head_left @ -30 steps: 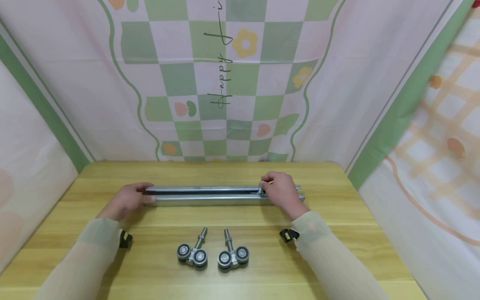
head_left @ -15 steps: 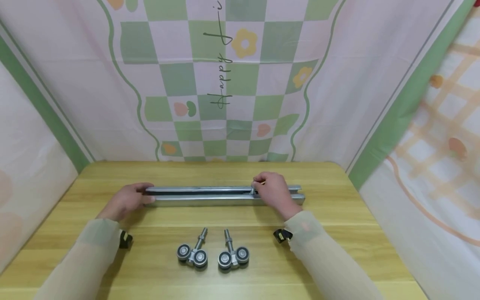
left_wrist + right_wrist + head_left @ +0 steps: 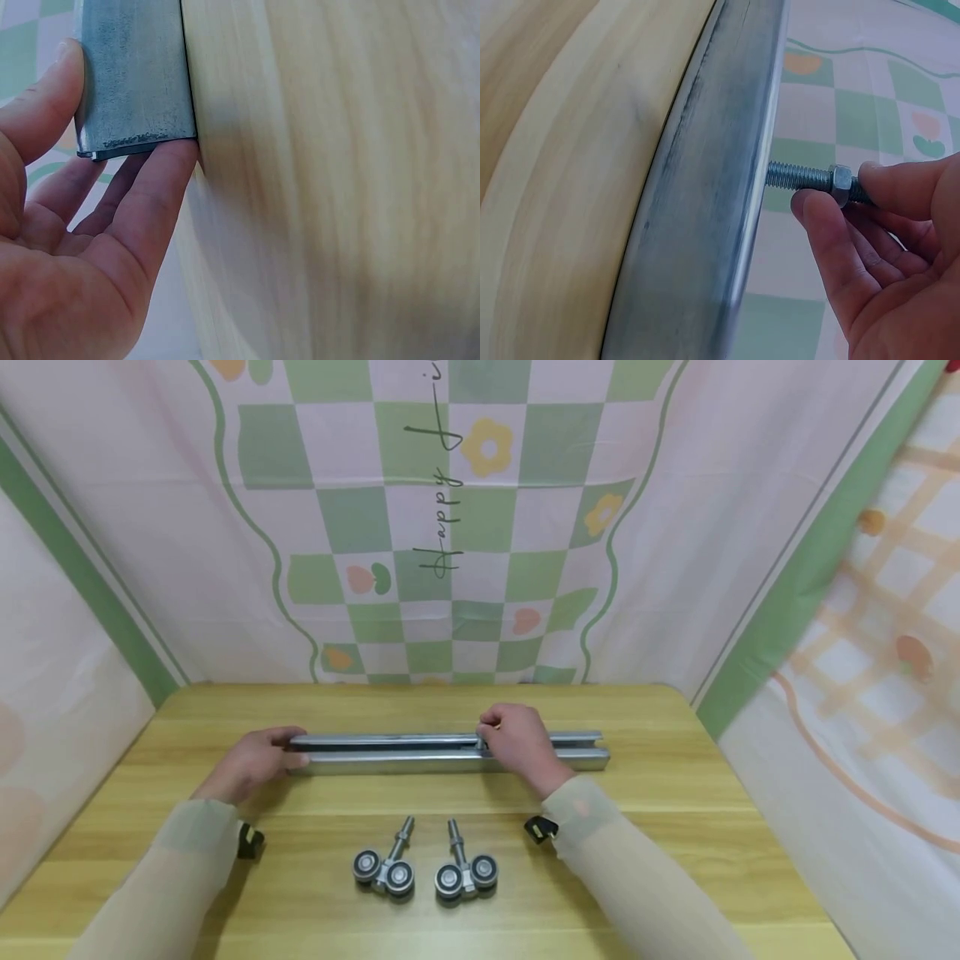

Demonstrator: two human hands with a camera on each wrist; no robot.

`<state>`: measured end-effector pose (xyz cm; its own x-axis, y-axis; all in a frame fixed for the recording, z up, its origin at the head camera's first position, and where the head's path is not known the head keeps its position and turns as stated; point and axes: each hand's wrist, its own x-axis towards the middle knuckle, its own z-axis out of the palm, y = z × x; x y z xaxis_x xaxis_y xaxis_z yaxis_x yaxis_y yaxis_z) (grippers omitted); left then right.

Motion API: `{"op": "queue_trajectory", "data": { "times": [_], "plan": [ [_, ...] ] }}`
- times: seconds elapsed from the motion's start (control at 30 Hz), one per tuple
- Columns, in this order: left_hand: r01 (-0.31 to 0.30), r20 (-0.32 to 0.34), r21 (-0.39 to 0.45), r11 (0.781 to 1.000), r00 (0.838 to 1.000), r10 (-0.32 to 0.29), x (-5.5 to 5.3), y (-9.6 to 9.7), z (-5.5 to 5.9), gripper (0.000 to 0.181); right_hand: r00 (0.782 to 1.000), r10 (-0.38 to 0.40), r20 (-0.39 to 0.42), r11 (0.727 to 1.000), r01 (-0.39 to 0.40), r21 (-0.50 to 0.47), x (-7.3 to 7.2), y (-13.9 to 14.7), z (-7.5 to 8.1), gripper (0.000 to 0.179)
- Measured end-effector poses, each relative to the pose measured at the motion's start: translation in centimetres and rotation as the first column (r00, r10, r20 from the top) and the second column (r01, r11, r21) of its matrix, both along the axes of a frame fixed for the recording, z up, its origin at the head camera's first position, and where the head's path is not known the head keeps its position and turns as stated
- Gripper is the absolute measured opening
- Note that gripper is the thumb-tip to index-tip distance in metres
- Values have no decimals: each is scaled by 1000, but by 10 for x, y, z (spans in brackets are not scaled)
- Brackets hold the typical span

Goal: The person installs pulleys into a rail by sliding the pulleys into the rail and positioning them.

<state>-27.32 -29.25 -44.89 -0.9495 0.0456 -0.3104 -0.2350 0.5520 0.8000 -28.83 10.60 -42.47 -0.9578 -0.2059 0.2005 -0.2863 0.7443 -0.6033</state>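
Observation:
A long metal channel rail (image 3: pixel 397 763) lies across the table with its slot facing up. At its left end, my left hand (image 3: pixel 253 758) holds the rail between thumb and fingers; in the left wrist view the thumb (image 3: pixel 52 97) lies along one side and a fingertip touches the cut end. My right hand (image 3: pixel 521 742) pinches a threaded bolt (image 3: pixel 799 176) that stands up out of the slot, right of the rail's middle. A hex nut (image 3: pixel 841 184) sits on the bolt between my fingertips. Whatever the bolt joins to inside the rail is hidden.
Two twin-wheel trolley rollers with threaded bolts, a left one (image 3: pixel 384 872) and a right one (image 3: pixel 467 877), lie on the wooden table (image 3: pixel 420 935) in front of the rail. A patterned curtain (image 3: pixel 420 510) hangs behind the table's back edge.
My right hand has slid the bolt leftward along the rail's slot, from near the right end toward the middle. The left hand, the rail and both loose rollers have stayed in place.

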Motion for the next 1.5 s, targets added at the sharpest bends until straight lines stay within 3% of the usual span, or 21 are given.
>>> {"op": "queue_trajectory", "data": {
  "times": [0.43, 0.63, 0.93, 1.5],
  "plan": [
    [-16, 11, 17, 1000, 1000, 16, 0, 0, 0, 66, 997, 70, -22, 996, -69, 64, -1, -23, 4, 11],
    [-5, 2, 5, 1000, 1000, 5, -1, -1, -2, 67, 995, 94, -26, 993, -92, 74, -2, -37, 8, 16],
    [9, -13, -5, 1000, 1000, -9, 0, -1, -2, 70, 992, 122, -15, 986, -120, 118, -1, -55, 12, 9],
    [1, -4, -26, 1000, 1000, -1, 2, 1, 3, 72, 987, 161, 7, 976, -160, 148, -5, -81, 13, 20]
  ]
}}
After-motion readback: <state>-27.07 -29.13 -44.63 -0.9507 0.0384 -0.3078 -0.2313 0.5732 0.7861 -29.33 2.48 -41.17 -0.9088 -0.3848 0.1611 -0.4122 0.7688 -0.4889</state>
